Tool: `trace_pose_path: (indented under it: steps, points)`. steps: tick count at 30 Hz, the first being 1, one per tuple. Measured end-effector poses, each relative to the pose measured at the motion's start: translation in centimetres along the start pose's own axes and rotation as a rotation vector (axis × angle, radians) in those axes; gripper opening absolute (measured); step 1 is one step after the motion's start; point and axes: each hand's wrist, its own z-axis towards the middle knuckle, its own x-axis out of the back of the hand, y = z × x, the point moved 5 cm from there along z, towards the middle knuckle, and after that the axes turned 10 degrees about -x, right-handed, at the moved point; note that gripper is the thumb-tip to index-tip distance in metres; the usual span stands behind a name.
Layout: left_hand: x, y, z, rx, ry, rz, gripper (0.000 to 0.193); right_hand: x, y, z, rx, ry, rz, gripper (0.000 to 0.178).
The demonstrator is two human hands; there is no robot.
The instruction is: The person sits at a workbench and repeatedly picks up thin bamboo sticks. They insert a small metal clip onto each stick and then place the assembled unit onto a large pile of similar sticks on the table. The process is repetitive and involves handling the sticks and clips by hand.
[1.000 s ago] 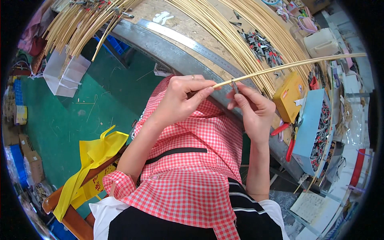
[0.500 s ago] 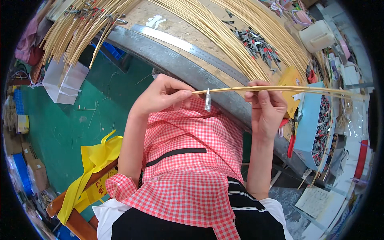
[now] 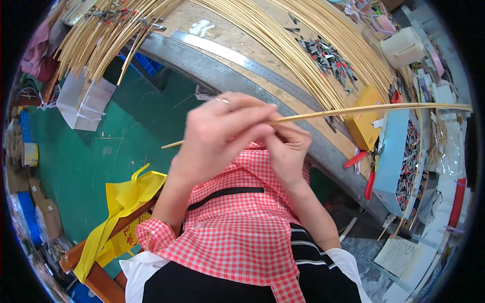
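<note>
Close together above my lap, my left hand (image 3: 217, 129) and my right hand (image 3: 289, 151) are both closed on thin pale-yellow bamboo strips (image 3: 364, 108). The strips lie together, their long part stretching right across the bench and a short end poking out to the left past my left hand. Thumb and fingers of each hand pinch around the same stretch, and the fingertips nearly meet. My left hand is somewhat blurred. Whatever sits between the fingertips is hidden, and the small silver clip seen earlier on the strips does not show now.
On the workbench lie long bundles of strips (image 3: 283, 48), a steel ruler (image 3: 242, 59) and a pile of small clips (image 3: 331, 63). A light-blue box of clips (image 3: 391, 166) and red-handled pliers (image 3: 371, 182) are at right. Clipped strips (image 3: 96, 45) overhang a white bin (image 3: 86, 103).
My right hand has moved left along the strips to meet my left hand, which has shifted right. The silver clip has gone out of sight, and the strips' left end now shows.
</note>
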Motion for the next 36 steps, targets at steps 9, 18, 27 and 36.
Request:
trace_pose_path:
  steps: [9,18,27,36]
  points:
    - [-1.7,-0.9,-1.1,0.027,0.031,-0.053,0.016,-1.6,2.6,-0.1,0.044,-0.136,-0.183,0.012]
    - [-1.5,-1.4,-1.2,-0.007,-0.069,0.061,0.015,6.8,-4.5,0.3,0.067,0.139,0.155,0.016]
    - [-2.0,-2.3,-1.3,0.03,-0.167,0.025,0.014,7.6,-4.0,-0.1,0.142,0.144,0.146,0.01]
    - [-2.7,-3.3,-1.6,0.125,-0.217,-0.158,0.011,6.6,-3.4,-0.6,0.148,0.121,0.079,0.008]
